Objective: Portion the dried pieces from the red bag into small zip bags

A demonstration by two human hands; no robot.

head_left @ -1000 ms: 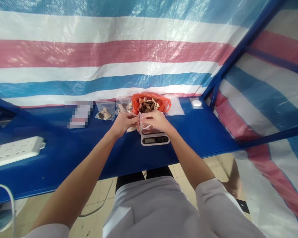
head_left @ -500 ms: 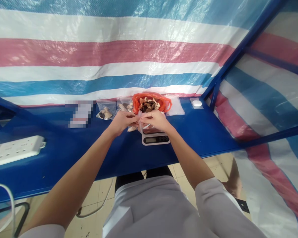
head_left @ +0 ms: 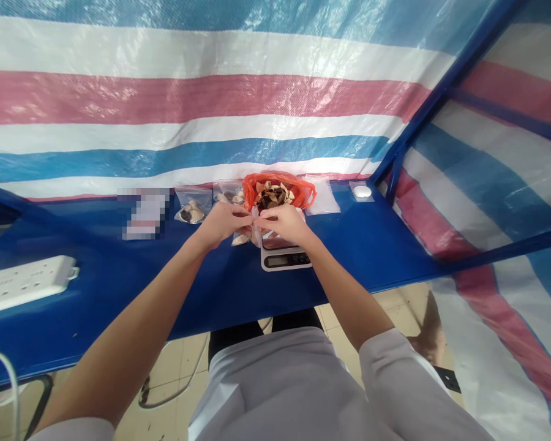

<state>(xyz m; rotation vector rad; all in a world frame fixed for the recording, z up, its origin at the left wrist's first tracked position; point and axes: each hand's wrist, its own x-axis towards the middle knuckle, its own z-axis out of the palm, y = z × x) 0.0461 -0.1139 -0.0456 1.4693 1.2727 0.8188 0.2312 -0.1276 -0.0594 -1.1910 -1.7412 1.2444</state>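
While the left hand (head_left: 224, 225) and the right hand (head_left: 284, 222) meet beside the left edge of a digital scale (head_left: 284, 260), a thin clear bag (head_left: 256, 228) is pinched between the fingertips of both. The thumbs and forefingers are close together at it; the remaining fingers look curled, though partly hidden. Whether the bag's mouth is sealed or open: cannot tell.

Portions apparently finished: one clear bag of pale and dark pieces (head_left: 193, 211) lies on the blue tabletop (head_left: 358, 245) to the left; a second filled bag (head_left: 229, 195) lies near it, partly behind the left hand. More pale pieces in plastic (head_left: 241, 239) show just below that hand; cannot tell whether they belong to the pinched bag or to another one.

Remaining: the open red bag (head_left: 307, 185) beyond the scale holds a heap of loose dried slices (head_left: 273, 195), so portioning looks incomplete. Flat clear plastic (head_left: 325, 197) to its right looks unfilled, probably spare bags. The right hand covers part of the scale's platform; display reading too small to make out.
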